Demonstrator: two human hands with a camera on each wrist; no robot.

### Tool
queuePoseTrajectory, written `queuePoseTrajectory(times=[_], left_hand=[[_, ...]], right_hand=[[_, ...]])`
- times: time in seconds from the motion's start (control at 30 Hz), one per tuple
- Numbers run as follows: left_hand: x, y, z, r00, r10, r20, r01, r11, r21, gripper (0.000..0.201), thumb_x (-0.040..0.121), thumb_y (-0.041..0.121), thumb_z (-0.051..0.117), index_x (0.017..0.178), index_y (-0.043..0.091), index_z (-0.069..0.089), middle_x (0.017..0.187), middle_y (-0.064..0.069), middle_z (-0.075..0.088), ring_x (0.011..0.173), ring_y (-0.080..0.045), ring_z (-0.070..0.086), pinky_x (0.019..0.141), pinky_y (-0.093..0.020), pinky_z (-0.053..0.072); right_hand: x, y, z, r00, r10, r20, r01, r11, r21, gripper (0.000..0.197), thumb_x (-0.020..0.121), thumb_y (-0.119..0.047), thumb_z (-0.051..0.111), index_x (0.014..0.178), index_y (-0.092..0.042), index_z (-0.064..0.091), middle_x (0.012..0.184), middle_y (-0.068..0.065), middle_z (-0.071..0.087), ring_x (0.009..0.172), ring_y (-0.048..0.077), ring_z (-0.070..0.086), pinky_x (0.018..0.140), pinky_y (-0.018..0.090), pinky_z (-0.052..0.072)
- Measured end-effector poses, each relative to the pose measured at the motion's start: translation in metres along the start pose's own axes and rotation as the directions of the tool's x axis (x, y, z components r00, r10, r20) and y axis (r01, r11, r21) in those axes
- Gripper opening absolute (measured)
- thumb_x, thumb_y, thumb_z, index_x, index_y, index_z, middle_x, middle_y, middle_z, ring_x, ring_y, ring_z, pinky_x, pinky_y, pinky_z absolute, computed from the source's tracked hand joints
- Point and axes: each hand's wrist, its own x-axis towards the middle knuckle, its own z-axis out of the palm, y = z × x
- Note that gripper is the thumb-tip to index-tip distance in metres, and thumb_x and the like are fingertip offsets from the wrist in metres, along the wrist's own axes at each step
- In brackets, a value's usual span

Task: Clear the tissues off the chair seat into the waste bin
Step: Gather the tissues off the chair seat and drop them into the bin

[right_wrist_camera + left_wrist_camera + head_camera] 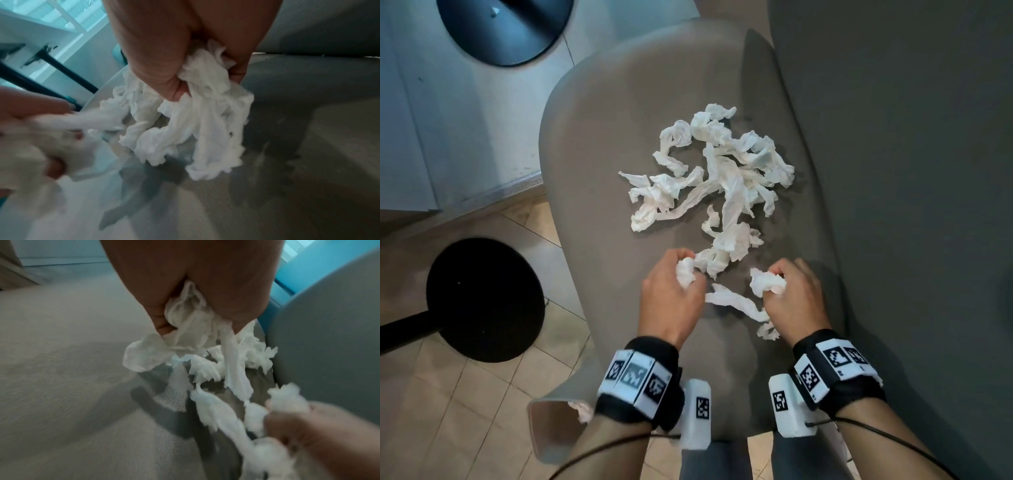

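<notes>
Several crumpled white tissues [719, 171] lie scattered across the grey chair seat [592, 164]. My left hand [674, 291] grips a wad of tissue [685, 272] near the front of the seat; a strand trails from it up into the pile. My right hand [792, 294] grips another wad [767, 282], and a twisted strip [736, 303] hangs below it onto the seat. The left wrist view shows tissue [189, 321] bunched in the curled fingers. In the right wrist view a larger bundle [205, 113] droops from the fist. A beige waste bin [544, 435] holding tissue stands below the seat's front left edge.
The chair's grey backrest [911, 171] rises on the right. On the tiled floor [465, 411] to the left are two round black bases [482, 298], [506, 27], and a pale cabinet [421, 120] stands at the far left.
</notes>
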Motion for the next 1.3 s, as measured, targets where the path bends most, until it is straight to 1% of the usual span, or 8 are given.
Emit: queuePoseTrajectory(times=[0.13, 0.33, 0.47, 0.63, 0.83, 1.0, 1.13, 1.3], left_hand=[[0.022, -0.009, 0.024, 0.993, 0.035, 0.114, -0.061, 0.97, 0.233, 0.04, 0.089, 0.024, 0.063, 0.127, 0.03, 0.053, 0.121, 0.003, 0.061, 0.111, -0.02, 0.057, 0.094, -0.034, 0.046], [0.014, -0.012, 0.027, 0.996, 0.068, 0.064, -0.084, 0.947, 0.311, 0.024, 0.093, 0.036, 0.058, 0.079, 0.017, 0.051, 0.085, 0.001, 0.052, 0.078, -0.021, 0.049, 0.068, -0.027, 0.032], [-0.008, -0.023, 0.012, 0.999, 0.019, 0.035, -0.025, 0.983, 0.183, 0.019, 0.083, 0.022, 0.066, 0.074, 0.009, 0.056, 0.079, -0.001, 0.054, 0.073, -0.021, 0.049, 0.061, -0.025, 0.028], [-0.032, -0.039, -0.006, 0.996, -0.092, -0.005, 0.093, 0.995, 0.044, 0.015, 0.084, 0.009, 0.062, 0.082, 0.023, 0.056, 0.068, 0.001, 0.061, 0.064, -0.024, 0.053, 0.053, -0.017, 0.037], [-0.061, -0.046, -0.016, 0.98, -0.179, -0.09, 0.167, 0.978, -0.125, 0.022, 0.09, 0.014, 0.052, 0.07, 0.02, 0.059, 0.062, -0.005, 0.061, 0.059, -0.024, 0.052, 0.053, -0.031, 0.042], [-0.08, -0.053, -0.013, 0.966, -0.242, -0.089, 0.218, 0.952, -0.213, 0.026, 0.083, 0.038, 0.069, 0.077, 0.012, 0.064, 0.07, -0.001, 0.067, 0.073, -0.025, 0.061, 0.07, -0.036, 0.05], [-0.094, -0.061, -0.011, 0.963, -0.264, -0.052, 0.24, 0.931, -0.274, 0.004, 0.073, 0.026, 0.064, 0.076, 0.024, 0.062, 0.067, 0.007, 0.066, 0.07, -0.025, 0.062, 0.071, -0.043, 0.054], [-0.105, -0.074, -0.009, 0.941, -0.332, -0.065, 0.273, 0.857, -0.436, 0.01, 0.072, 0.019, 0.061, 0.078, 0.026, 0.06, 0.083, -0.004, 0.07, 0.078, -0.029, 0.066, 0.076, -0.049, 0.056]], right_hand=[[0.0, -0.014, -0.01, 0.998, -0.06, 0.001, 0.06, 0.994, 0.093, 0.031, 0.07, 0.001, 0.059, 0.089, -0.022, 0.051, 0.096, 0.001, 0.055, 0.09, 0.026, 0.055, 0.075, 0.035, 0.044], [0.015, -0.036, -0.016, 0.977, -0.073, 0.202, 0.082, 0.996, -0.034, 0.077, 0.08, -0.011, 0.056, 0.142, -0.048, 0.027, 0.134, 0.003, 0.043, 0.113, 0.032, 0.052, 0.098, 0.048, 0.044], [0.026, -0.036, -0.004, 0.977, -0.055, 0.207, 0.083, 0.988, -0.128, 0.047, 0.083, -0.008, 0.052, 0.123, -0.031, 0.053, 0.133, 0.007, 0.046, 0.112, 0.04, 0.053, 0.094, 0.044, 0.047], [0.018, -0.025, -0.006, 0.987, -0.034, 0.159, 0.032, 0.999, 0.018, 0.016, 0.082, -0.016, 0.049, 0.066, -0.017, 0.05, 0.073, 0.01, 0.061, 0.076, 0.037, 0.057, 0.068, 0.035, 0.048], [-0.011, -0.015, -0.01, 0.983, 0.059, 0.175, -0.098, 0.969, 0.228, 0.04, 0.081, -0.04, 0.062, 0.058, -0.012, 0.044, 0.053, -0.005, 0.046, 0.057, 0.018, 0.045, 0.059, 0.031, 0.04], [-0.015, -0.024, 0.007, 0.974, -0.029, 0.225, 0.012, 0.997, 0.077, 0.016, 0.08, -0.033, 0.067, 0.086, -0.022, 0.058, 0.083, -0.003, 0.066, 0.089, 0.023, 0.06, 0.075, 0.03, 0.048], [-0.017, -0.042, 0.028, 0.868, -0.243, 0.433, 0.263, 0.965, 0.016, 0.04, 0.084, -0.024, 0.068, 0.121, -0.034, 0.055, 0.123, -0.006, 0.057, 0.108, 0.013, 0.051, 0.087, 0.023, 0.038], [-0.026, -0.047, 0.058, 0.703, -0.26, 0.662, 0.574, 0.756, -0.313, 0.061, 0.085, -0.037, 0.06, 0.139, -0.05, 0.034, 0.129, 0.004, 0.046, 0.111, 0.032, 0.057, 0.095, 0.044, 0.048]])
